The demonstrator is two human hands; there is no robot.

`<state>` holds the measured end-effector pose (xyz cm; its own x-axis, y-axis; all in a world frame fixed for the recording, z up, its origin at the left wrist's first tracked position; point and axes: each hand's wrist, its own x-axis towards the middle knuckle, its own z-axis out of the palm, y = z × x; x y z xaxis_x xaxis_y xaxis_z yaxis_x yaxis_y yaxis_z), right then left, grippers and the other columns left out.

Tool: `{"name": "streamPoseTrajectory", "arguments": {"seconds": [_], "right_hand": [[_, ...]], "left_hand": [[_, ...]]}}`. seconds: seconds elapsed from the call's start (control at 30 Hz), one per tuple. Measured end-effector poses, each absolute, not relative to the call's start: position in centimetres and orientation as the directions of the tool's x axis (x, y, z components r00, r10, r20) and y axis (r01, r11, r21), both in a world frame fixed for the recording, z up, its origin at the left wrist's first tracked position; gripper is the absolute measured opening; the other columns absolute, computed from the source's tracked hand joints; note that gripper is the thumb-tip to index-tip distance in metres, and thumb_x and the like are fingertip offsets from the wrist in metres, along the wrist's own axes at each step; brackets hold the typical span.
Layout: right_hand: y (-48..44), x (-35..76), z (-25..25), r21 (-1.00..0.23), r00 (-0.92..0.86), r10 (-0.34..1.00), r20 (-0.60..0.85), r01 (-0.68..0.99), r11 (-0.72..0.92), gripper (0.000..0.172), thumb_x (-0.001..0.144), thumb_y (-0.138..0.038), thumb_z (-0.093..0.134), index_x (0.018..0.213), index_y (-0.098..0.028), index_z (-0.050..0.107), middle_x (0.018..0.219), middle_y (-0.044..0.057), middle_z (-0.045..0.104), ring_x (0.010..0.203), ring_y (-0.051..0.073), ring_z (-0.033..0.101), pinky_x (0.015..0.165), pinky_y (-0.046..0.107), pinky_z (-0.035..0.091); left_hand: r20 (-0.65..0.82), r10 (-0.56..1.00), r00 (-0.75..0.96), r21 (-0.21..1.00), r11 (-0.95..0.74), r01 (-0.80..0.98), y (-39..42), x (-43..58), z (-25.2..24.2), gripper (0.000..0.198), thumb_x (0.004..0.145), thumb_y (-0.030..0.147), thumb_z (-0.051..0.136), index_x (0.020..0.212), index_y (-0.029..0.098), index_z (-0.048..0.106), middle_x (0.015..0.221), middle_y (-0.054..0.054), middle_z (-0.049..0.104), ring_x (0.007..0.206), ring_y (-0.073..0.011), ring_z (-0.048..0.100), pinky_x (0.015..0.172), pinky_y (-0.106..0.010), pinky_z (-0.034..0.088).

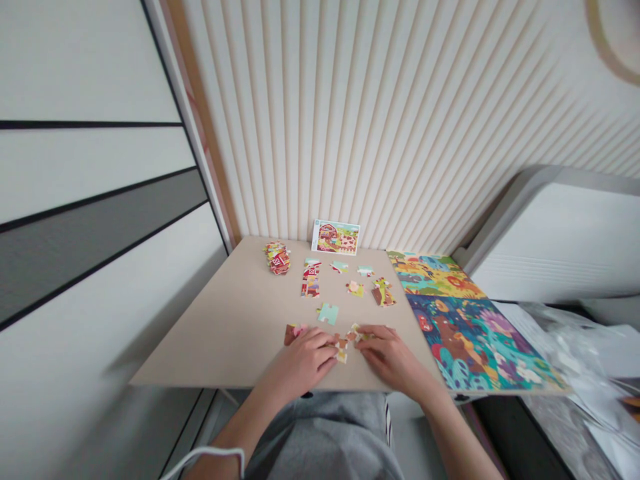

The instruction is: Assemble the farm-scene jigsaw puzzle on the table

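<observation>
Near the front edge of the table, my left hand [309,360] curls over joined jigsaw pieces [342,351], its fingertips on their right part and the palm covering the middle. A brown and pink piece [291,333] shows past the knuckles. Just to the right, my right hand [391,355] has its thumb and fingers closed on another jigsaw piece [353,333], partly hidden under the fingers. The two groups lie close together; whether they touch I cannot tell. A pale green piece [328,313] rests a little farther back.
A picture card [335,238] leans at the back wall. A pile of pieces [278,259] lies back left. Joined strips [311,278] [383,293] and loose pieces [355,288] lie mid-table. Two finished puzzles [435,275] [480,343] cover the right side, beside clear plastic wrapping [570,340].
</observation>
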<state>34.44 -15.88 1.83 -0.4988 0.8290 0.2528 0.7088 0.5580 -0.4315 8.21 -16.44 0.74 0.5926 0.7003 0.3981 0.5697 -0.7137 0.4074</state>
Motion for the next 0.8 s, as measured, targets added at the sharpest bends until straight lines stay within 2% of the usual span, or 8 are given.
{"name": "streamPoseTrajectory", "arguments": {"seconds": [0.13,0.27,0.37,0.67,0.8], "right_hand": [[-15.7,34.5,1.6,-0.383,-0.407,0.863,0.298,0.777,0.499,0.036,0.094,-0.011,0.047,0.115,-0.027,0.071,0.13,0.008,0.064,0.123,0.024,0.056,0.104,0.043,0.042],[-15.7,33.6,1.8,-0.361,-0.352,0.887,0.298,0.819,0.446,0.03,0.098,-0.03,0.053,0.126,-0.027,0.065,0.127,0.01,0.065,0.118,0.027,0.058,0.101,0.044,0.042],[-15.4,33.2,1.7,-0.38,-0.316,0.9,0.3,0.826,0.417,0.039,0.097,-0.037,0.057,0.134,-0.027,0.06,0.13,0.011,0.064,0.119,0.028,0.057,0.101,0.045,0.042],[-13.6,34.3,2.1,-0.508,-0.385,0.903,0.19,0.748,0.426,0.05,0.092,-0.032,0.065,0.14,-0.025,0.057,0.135,0.011,0.062,0.123,0.027,0.056,0.106,0.043,0.042],[-13.5,36.1,2.0,-0.52,-0.36,0.907,0.22,0.743,0.421,0.05,0.092,-0.035,0.064,0.141,-0.028,0.056,0.138,0.009,0.06,0.128,0.026,0.053,0.109,0.044,0.041]], "left_hand": [[0.381,0.707,0.596,0.409,-0.707,0.577,-16.4,8.2,0.8,0.015,0.098,0.026,0.058,0.103,0.027,0.072,0.11,-0.003,0.069,0.109,-0.0214,0.06,0.103,-0.043,0.043],[0.364,0.715,0.597,0.416,-0.699,0.582,-16.5,8.2,0.9,0.015,0.098,0.026,0.057,0.103,0.026,0.072,0.111,-0.003,0.069,0.109,-0.0216,0.059,0.103,-0.043,0.042],[0.362,0.715,0.598,0.421,-0.697,0.58,-16.5,8.2,0.9,0.016,0.099,0.026,0.056,0.102,0.026,0.072,0.11,-0.003,0.068,0.109,-0.0211,0.059,0.102,-0.042,0.043],[0.402,0.696,0.594,0.406,-0.717,0.566,-16.4,8.2,0.7,0.017,0.099,0.026,0.056,0.103,0.026,0.073,0.109,-0.003,0.069,0.108,-0.0197,0.06,0.102,-0.04,0.043],[0.401,0.697,0.594,0.388,-0.717,0.58,-16.4,8.2,0.4,0.014,0.098,0.027,0.059,0.101,0.025,0.073,0.11,-0.003,0.069,0.108,-0.019,0.06,0.102,-0.04,0.043]]}}
